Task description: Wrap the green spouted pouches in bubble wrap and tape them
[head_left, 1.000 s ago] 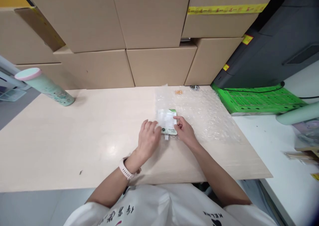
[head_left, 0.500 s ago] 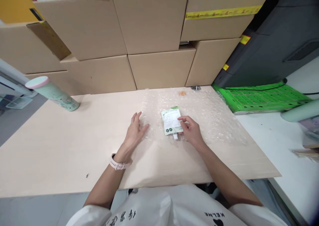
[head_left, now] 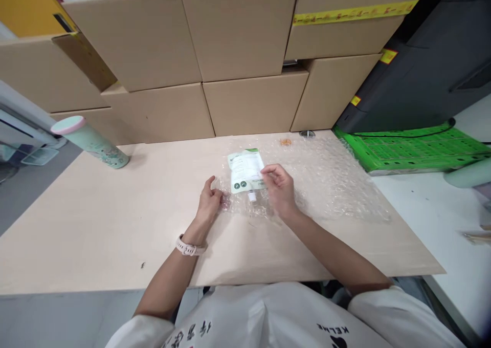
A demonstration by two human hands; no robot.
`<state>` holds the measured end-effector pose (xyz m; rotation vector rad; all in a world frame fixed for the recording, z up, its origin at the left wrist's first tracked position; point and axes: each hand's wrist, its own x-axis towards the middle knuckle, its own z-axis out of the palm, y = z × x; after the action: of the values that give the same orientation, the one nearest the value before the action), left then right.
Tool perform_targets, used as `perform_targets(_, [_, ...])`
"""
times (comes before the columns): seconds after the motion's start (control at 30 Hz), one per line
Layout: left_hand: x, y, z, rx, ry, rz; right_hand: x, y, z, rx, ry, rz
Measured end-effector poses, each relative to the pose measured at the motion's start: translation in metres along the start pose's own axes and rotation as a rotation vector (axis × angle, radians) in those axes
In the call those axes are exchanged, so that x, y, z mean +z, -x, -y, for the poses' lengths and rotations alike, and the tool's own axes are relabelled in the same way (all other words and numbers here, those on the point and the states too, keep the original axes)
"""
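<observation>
A white-and-green spout pouch (head_left: 245, 171) with a white cap sits over the left part of a clear bubble wrap sheet (head_left: 333, 184), its cap pointing toward me. My right hand (head_left: 281, 190) pinches the pouch's right edge between thumb and fingers. At the wrap's left edge, my left hand (head_left: 209, 202) has its fingers curled on the plastic, which bunches up beside the thumb. The pouch lies between both hands. Whether its underside touches the wrap I cannot tell.
Stacked cardboard boxes (head_left: 253, 102) line the back of the wooden table (head_left: 95, 225). A mint tumbler with a pink lid (head_left: 92, 142) stands at the left. On the right are a green plastic pallet (head_left: 414, 151) and a large dark machine (head_left: 418, 77).
The pouch has shifted left with my right hand, which now grips its edge. My left hand has gone from spread fingers to closed on the bubble wrap's left edge.
</observation>
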<state>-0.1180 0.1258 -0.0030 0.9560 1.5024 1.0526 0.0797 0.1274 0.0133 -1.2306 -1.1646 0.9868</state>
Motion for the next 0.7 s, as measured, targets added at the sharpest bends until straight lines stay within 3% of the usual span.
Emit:
perform_targets(0.2, [-0.002,-0.003,0.005,0.035,-0.033,0.015,0.020,0.005,-0.049,0.141,-0.037,0.121])
perform_targets(0.47, [-0.002,-0.001,-0.003,-0.002,-0.028,-0.015,0.010,0.009,-0.052,0.108,-0.008,0.263])
perform_targets(0.7, [-0.002,0.001,-0.004,-0.012,-0.035,-0.012,0.011,0.018,-0.051,0.049,0.186,0.249])
